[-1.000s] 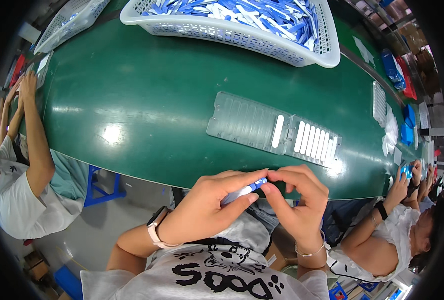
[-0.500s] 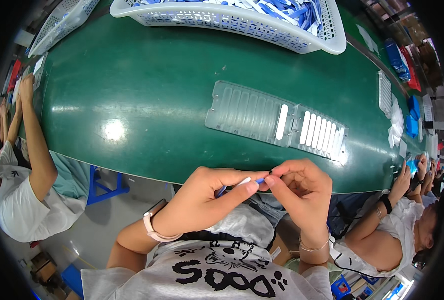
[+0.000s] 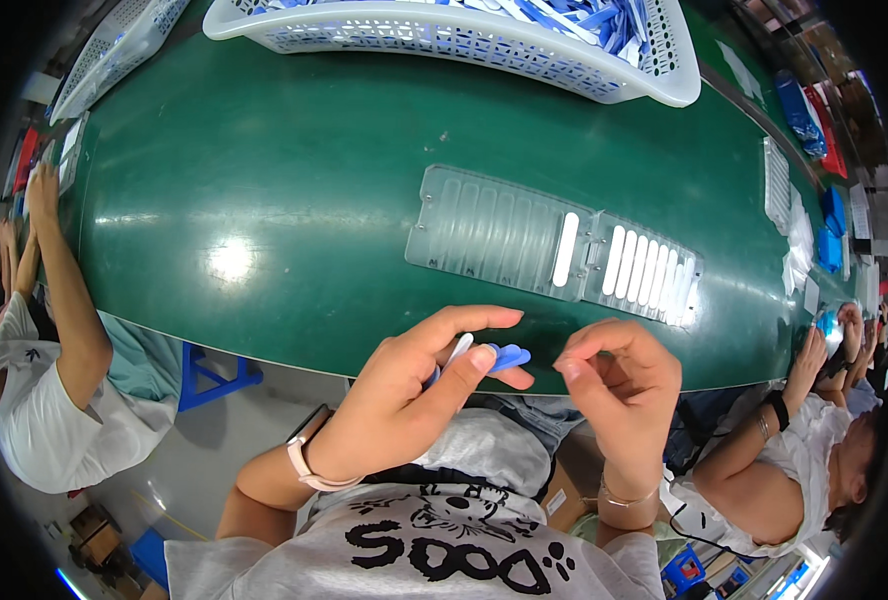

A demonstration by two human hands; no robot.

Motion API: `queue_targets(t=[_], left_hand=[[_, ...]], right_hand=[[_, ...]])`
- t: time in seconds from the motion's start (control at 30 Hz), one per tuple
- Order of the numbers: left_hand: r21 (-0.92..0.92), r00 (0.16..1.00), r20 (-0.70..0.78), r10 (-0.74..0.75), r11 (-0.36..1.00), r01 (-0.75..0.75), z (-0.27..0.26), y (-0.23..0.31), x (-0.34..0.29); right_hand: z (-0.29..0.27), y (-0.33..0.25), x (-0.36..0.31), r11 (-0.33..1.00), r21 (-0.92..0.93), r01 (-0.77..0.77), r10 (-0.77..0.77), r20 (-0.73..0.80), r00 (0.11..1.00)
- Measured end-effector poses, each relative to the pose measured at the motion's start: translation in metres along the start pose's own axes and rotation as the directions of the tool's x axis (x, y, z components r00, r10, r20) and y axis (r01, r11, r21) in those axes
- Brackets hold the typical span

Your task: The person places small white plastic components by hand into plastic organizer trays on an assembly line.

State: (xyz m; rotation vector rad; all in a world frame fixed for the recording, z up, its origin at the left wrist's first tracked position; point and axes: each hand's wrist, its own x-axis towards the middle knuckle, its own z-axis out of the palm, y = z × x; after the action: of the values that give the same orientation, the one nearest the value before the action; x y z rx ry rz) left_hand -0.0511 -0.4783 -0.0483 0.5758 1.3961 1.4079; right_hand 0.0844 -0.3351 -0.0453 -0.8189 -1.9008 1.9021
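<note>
My left hand (image 3: 404,380) is closed on a few small, flat, round-ended strips. Blue strips (image 3: 510,357) stick out past the thumb, and one white strip (image 3: 461,346) shows beside it. Just to the right, apart from the strips, my right hand (image 3: 624,385) has its thumb and forefinger pinched together; whatever is between them, if anything, is too small to see. Beyond both hands lies a clear hinged plastic tray (image 3: 494,225), opened flat. White strips (image 3: 644,268) fill several grooves of its right half, and a single one lies in the left half by the hinge.
A white perforated basket (image 3: 444,38) heaped with blue and white strips stands at the far side of the green table (image 3: 264,170). A second basket (image 3: 114,60) is at the far left. Co-workers sit on both sides, and a ridged tray (image 3: 776,185) lies at right.
My hands have moved apart, the right one drawing back to the right. The left forefinger has lifted, showing more of the blue strips. A small dark bit between the right fingertips no longer shows.
</note>
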Motion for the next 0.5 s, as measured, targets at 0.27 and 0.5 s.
queue_targets(t=[0.27, 0.5], left_hand=[[-0.001, 0.997, 0.033, 0.067, 0.998, -0.067, 0.004, -0.003, 0.002], [-0.124, 0.999, -0.016, 0.037, 0.992, -0.039, 0.002, 0.002, 0.008]], right_hand=[[-0.002, -0.005, 0.006, 0.994, -0.050, -0.093, 0.098, 0.117, 0.988], [-0.001, -0.016, 0.015, 0.997, -0.065, -0.044, 0.052, 0.123, 0.991]])
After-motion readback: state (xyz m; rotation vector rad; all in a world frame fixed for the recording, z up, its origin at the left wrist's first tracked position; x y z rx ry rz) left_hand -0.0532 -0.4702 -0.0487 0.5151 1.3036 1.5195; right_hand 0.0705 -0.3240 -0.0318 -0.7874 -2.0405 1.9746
